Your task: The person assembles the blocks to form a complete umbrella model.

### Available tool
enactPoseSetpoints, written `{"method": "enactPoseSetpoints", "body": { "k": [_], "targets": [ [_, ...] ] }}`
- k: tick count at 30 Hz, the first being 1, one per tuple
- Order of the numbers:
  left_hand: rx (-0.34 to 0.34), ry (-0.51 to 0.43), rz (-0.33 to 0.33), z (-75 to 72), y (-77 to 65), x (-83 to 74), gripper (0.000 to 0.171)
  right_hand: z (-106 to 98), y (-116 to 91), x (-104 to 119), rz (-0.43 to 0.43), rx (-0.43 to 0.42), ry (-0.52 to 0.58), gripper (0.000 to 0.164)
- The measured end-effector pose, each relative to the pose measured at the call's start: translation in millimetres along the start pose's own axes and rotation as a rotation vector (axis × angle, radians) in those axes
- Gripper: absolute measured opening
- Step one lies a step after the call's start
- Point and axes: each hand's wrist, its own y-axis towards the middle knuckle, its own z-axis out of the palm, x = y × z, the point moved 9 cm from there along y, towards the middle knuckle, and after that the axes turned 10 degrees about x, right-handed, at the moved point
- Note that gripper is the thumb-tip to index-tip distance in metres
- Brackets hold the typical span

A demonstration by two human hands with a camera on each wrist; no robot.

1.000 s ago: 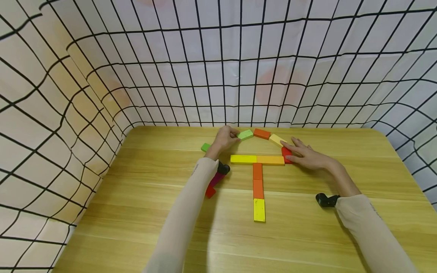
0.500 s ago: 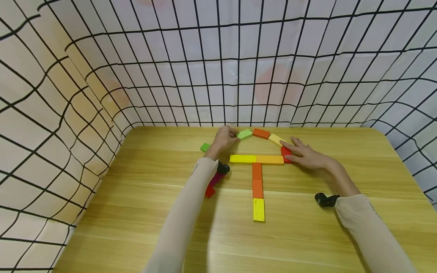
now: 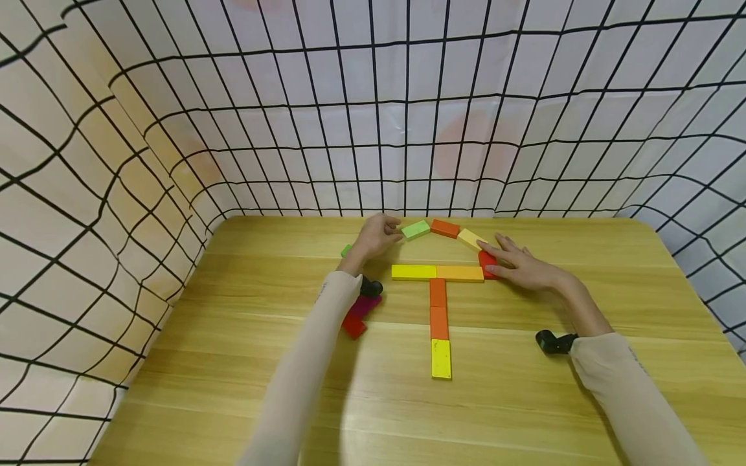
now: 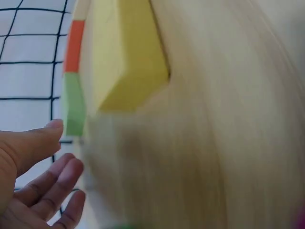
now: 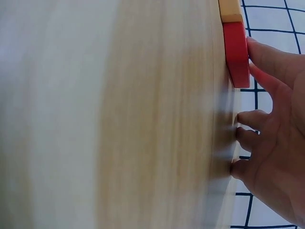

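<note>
Near the back edge of the table, my left hand (image 3: 375,236) is held just left of a light green block (image 3: 416,230), thumb and fingers apart. The left wrist view shows nothing between the thumb and fingers, close below the light green block's end (image 4: 74,105). My right hand (image 3: 527,266) lies spread at the right end of an arc of blocks. Its thumb and index finger touch a red block (image 5: 236,55), and other fingertips rest on the table. Between the green and red blocks, the arc holds an orange-red block (image 3: 445,228) and a pale yellow block (image 3: 471,239).
Under the arc, a yellow block (image 3: 414,272) and an orange-yellow block (image 3: 459,274) form a bar. Two orange blocks (image 3: 439,322) and a yellow block (image 3: 441,359) run down from it. Purple (image 3: 366,306), red (image 3: 354,325) and green (image 3: 346,250) blocks lie by my left arm.
My left hand has let go of the light green block and drawn slightly left, uncovering more of the purple and red blocks. My right hand has stayed put.
</note>
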Motion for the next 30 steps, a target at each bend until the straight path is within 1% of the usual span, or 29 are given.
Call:
{"method": "enactPoseSetpoints", "body": {
  "k": [4,9,11,14,16,19,22,26,30],
  "targets": [
    [0.013,0.038,0.007,-16.6,-19.9,10.6,0.039,0.0,0.1,-0.2,0.006,0.002,-0.005,0.067],
    [0.047,0.066,-0.011,-35.0,-49.9,36.3,0.042,-0.9,-0.5,-1.2,0.009,0.002,-0.005,0.068],
    [0.054,0.063,-0.019,-40.7,-60.9,46.5,0.043,-1.2,-0.6,-1.1,0.005,0.004,-0.002,0.068],
    [0.065,0.070,-0.006,-45.3,-72.9,54.3,0.044,-1.7,-0.9,-2.4,0.004,0.005,0.000,0.068],
    [0.071,0.082,0.016,-45.8,-77.0,55.3,0.045,-1.8,-1.1,-3.2,0.005,0.005,0.001,0.067],
    [0.075,0.108,0.043,-44.3,-79.0,54.2,0.044,-1.9,-1.0,-4.6,0.006,0.003,0.000,0.067],
    [0.054,0.126,0.059,-42.7,-77.9,54.0,0.041,-1.4,0.0,-4.9,0.002,0.003,0.001,0.067],
    [0.025,0.151,0.062,-40.2,-76.7,53.3,0.040,-0.2,1.5,-3.4,-0.012,-0.002,-0.002,0.067],
    [0.021,0.176,0.042,-37.1,-77.7,51.0,0.042,1.0,2.0,-1.7,-0.013,0.000,-0.002,0.067]
  ]
}}
